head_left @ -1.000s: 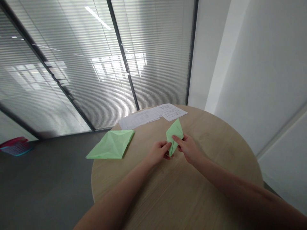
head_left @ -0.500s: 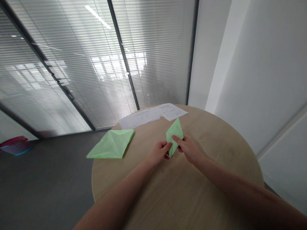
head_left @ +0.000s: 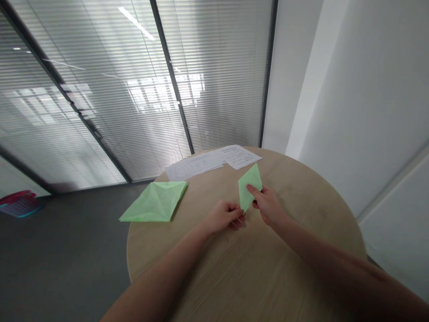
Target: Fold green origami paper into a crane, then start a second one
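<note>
A small green folded paper (head_left: 247, 188), shaped like a narrow diamond, is held up above the round wooden table. My right hand (head_left: 266, 203) grips its right side, thumb across the front and fingers behind. At the paper's bottom tip, my left hand (head_left: 231, 216) pinches the point between thumb and fingers, the other fingers curled below. To the left, a larger creased green sheet (head_left: 156, 202) lies on the table, its left corner jutting past the edge.
White papers (head_left: 197, 165) and a printed sheet (head_left: 239, 156) lie at the far side of the round table (head_left: 301, 192). A pink and blue basket (head_left: 20, 205) is on the floor at far left. Glass panels with blinds (head_left: 140, 89) rise behind; a white wall (head_left: 378, 98) stands at right.
The folded paper has shifted slightly right and turned in my right hand. My left hand has slid from the paper's lower left side down to its bottom tip.
</note>
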`<state>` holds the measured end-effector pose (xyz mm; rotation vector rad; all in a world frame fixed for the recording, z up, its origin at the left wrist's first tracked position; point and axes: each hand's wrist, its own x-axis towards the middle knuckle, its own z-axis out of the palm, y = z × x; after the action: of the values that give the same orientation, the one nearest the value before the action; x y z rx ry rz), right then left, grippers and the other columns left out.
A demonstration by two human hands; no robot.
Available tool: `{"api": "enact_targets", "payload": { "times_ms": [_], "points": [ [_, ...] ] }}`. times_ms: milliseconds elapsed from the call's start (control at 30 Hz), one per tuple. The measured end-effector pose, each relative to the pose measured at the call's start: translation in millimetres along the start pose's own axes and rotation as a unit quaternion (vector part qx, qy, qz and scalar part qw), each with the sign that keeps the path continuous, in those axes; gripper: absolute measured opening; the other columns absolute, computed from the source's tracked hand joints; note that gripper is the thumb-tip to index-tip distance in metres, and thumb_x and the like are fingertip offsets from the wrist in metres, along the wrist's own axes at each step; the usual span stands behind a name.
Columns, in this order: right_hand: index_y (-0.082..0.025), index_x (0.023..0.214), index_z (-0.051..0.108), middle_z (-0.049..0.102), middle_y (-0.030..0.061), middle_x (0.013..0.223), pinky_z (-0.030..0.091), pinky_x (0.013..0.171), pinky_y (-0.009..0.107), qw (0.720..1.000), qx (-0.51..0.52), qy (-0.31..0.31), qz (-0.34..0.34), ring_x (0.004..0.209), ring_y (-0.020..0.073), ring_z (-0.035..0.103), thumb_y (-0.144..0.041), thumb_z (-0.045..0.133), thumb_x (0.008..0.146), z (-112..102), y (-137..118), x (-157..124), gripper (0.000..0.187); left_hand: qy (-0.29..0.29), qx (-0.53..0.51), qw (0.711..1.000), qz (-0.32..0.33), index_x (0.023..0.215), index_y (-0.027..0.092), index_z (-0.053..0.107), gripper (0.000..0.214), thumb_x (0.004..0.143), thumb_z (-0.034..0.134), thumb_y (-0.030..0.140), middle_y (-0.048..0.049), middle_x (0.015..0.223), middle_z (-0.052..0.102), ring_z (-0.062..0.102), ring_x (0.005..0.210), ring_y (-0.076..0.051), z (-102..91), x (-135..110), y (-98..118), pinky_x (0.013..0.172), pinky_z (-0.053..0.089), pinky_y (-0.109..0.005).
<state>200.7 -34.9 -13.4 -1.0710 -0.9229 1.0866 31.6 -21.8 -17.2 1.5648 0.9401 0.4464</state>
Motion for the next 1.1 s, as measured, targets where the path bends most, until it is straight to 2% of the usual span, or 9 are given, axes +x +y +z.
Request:
{"api": "enact_targets", "payload": {
  "times_ms": [233,400,467,567,733,900,1100],
  "points": [
    [-0.023,0.065,0.05,0.051,-0.0012,0.055,0.022,0.044,0.027,1.0,-0.017,0.006,-0.016,0.045,0.0114,0.036,-0.052,0.072,0.073,-3,6,4,0.037,-0.006,0.0,1.0,-0.01,0.079,0.013,0.065,0.019,0.079,0.061,0.032,-0.0064,0.078,0.069,0.063,0.06,-0.012,-2.1,-3,6,0.053,0.052,-0.023],
    [-0.024,0.067,0.053,0.055,0.0,0.055,0.025,0.045,0.029,0.997,-0.051,0.031,-0.04,0.045,0.0136,0.041,-0.055,0.069,0.074,-4,7,6,0.036,0.04,-0.037,0.998,0.021,0.09,0.014,0.064,0.031,0.083,0.056,0.043,-0.0084,0.093,0.066,0.066,0.067,-0.014,3.0,-4,11,0.049,0.052,-0.022],
    [-0.024,0.066,0.053,0.055,0.0003,0.055,0.025,0.045,0.03,0.997,-0.055,0.039,-0.046,0.044,0.0141,0.042,-0.056,0.068,0.075,-4,8,6,0.036,0.045,-0.03,0.998,0.035,0.092,0.015,0.062,0.034,0.081,0.061,0.046,-0.0066,0.088,0.065,0.065,0.065,-0.013,7.6,-4,11,0.049,0.05,-0.021],
    [-0.024,0.065,0.052,0.055,0.0007,0.054,0.024,0.045,0.03,0.997,-0.05,0.044,-0.041,0.044,0.0145,0.042,-0.057,0.067,0.076,-3,10,5,0.037,0.074,0.009,0.996,0.054,0.089,0.015,0.06,0.031,0.077,0.069,0.042,-0.0012,0.073,0.06,0.062,0.06,-0.012,14.4,-2,8,0.048,0.049,-0.02],
    [-0.024,0.066,0.054,0.054,0.0008,0.053,0.027,0.045,0.03,0.998,-0.026,0.056,-0.027,0.045,0.0158,0.044,-0.057,0.069,0.075,0,7,2,0.037,0.131,0.067,0.987,0.066,0.079,0.017,0.058,0.021,0.085,0.059,0.037,0.0014,0.063,0.057,0.059,0.053,-0.012,16.0,-1,5,0.047,0.047,-0.023],
    [-0.022,0.07,0.055,0.051,-0.0007,0.053,0.029,0.043,0.028,0.999,0.034,0.013,-0.014,0.046,0.0137,0.043,-0.054,0.071,0.073,1,-1,0,0.036,0.139,0.072,0.985,0.072,0.076,0.017,0.057,0.027,0.089,0.052,0.04,0.0011,0.059,0.057,0.058,0.051,-0.012,9.0,-1,5,0.047,0.046,-0.023],
    [-0.019,0.067,0.057,0.051,-0.002,0.052,0.029,0.043,0.026,0.996,0.034,-0.088,-0.006,0.045,0.0105,0.042,-0.054,0.072,0.075,1,2,-1,0.039,0.1,-0.032,0.993,0.061,0.078,0.015,0.06,0.03,0.082,0.064,0.044,-0.0016,0.073,0.061,0.059,0.056,-0.011,4.5,-1,8,0.049,0.05,-0.023]
  ]
}}
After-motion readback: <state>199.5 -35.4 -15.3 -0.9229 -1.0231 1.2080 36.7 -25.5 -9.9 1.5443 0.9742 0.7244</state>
